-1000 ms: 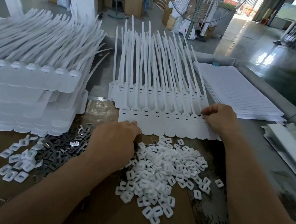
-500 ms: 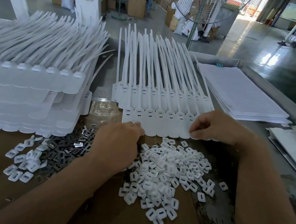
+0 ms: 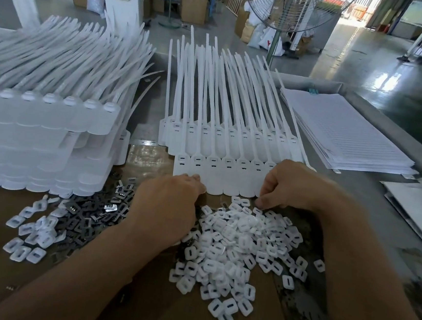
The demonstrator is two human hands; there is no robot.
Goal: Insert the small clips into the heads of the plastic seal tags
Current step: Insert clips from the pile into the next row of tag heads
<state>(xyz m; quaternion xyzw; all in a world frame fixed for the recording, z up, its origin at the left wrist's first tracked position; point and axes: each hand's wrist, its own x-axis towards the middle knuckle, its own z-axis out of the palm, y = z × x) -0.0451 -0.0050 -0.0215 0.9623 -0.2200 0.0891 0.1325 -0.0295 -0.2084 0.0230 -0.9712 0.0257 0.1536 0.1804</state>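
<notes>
Right hand (image 3: 292, 186): knuckles up, fingers curled down, fingertips (image 3: 262, 201) on the far edge of the clips (image 3: 233, 243). Cannot tell whether a clip is pinched between them; the thumb side is hidden.

Clips: loose white heap on the cardboard (image 3: 131, 305), spread from under that hand toward the person. Each lies flat or tipped at random, so no common axis.

Tags (image 3: 217, 185): front row lies flat just beyond the heap, its near edge touching or almost touching the right fingertips. The heads (image 3: 228, 163) form a line running left to right. Each head sits at the far end of its flat tab, and the tails run on away from the person. From the right hand the heads lie just ahead and to its left. The right end of the row is under that hand.

Left hand (image 3: 168, 208): palm down, fingers bent forward, tips against the near edge of the left-end tags. Looks like it is pinning the row. What is under the palm is hidden, so I cannot say whether it holds anything.

Judgement: the right hand is nearer both the clips and the heads. The coming move is a short carry forward and left, with the clip turned to match a head's slot.

Further out: dark metal bits (image 3: 95, 211) left of the left hand, a tall tag stack (image 3: 33, 136) beyond them, and paper (image 3: 347, 132) far right.
</notes>
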